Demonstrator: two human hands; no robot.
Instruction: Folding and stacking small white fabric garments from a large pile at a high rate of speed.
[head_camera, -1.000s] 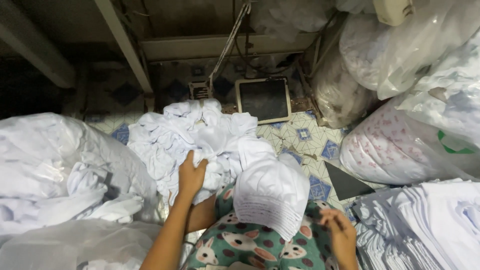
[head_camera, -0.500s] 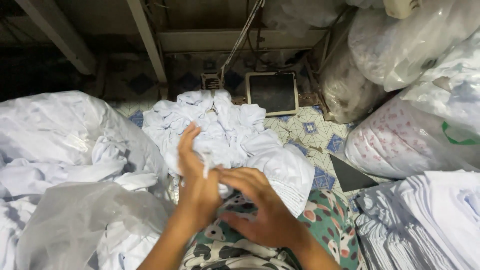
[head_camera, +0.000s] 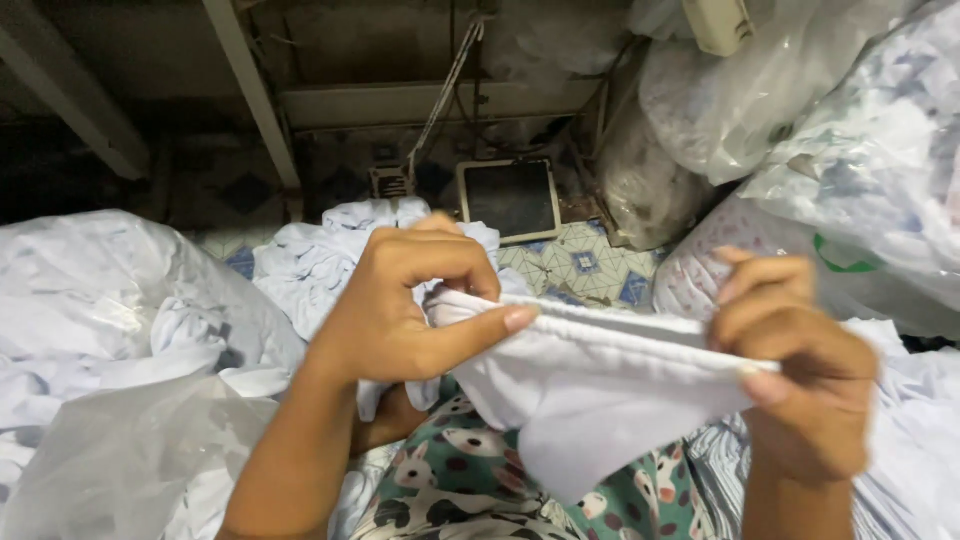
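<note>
In the head view, the left hand (head_camera: 395, 315) pinches one end of a white cloth piece (head_camera: 600, 385) between thumb and fingers; the right hand (head_camera: 800, 375) pinches the other end. The cloth's folded edge stretches between both grips, the rest sagging below, over a patterned green lap (head_camera: 470, 490), in front of the dark tablet (head_camera: 510, 198).

- The foreground is evenly and brightly lit from above, with no hard shadows cast.
- The upper left background is left dim.
- Glare is seen on the plastic bags (head_camera: 800, 90).
- The right hand (head_camera: 800, 370) is slightly blurred; the left hand (head_camera: 400, 305) is sharp.
</note>
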